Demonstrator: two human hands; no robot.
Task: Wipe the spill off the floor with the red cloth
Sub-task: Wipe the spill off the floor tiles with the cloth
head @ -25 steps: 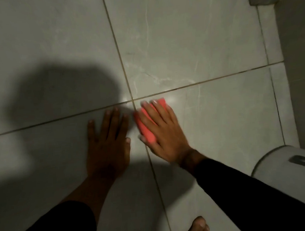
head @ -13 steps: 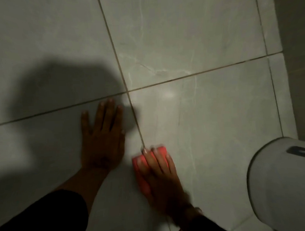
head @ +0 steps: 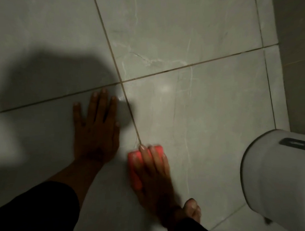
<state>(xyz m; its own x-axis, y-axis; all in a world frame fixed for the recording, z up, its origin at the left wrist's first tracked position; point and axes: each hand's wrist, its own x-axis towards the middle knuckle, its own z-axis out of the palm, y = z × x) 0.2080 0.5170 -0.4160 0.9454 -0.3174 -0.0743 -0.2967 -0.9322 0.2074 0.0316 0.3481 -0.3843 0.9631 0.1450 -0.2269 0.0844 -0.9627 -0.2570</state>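
Observation:
The red cloth, folded into a small pad, lies on the grey tiled floor near the bottom middle. My right hand presses flat on top of it, fingers pointing away from me, covering most of it. My left hand rests flat on the floor to the left, fingers spread, holding nothing. A faint wet sheen shows by the left hand's fingertips at the grout line. Dim light and my shadow hide any other spill.
A white rounded container with a dark handle recess stands at the right edge. A wall runs along the right side. My bare foot is planted just below the right hand. Open tile lies ahead.
My right hand has dragged the red cloth back toward me from the grout crossing over the last second, then held about still. The left hand has stayed planted.

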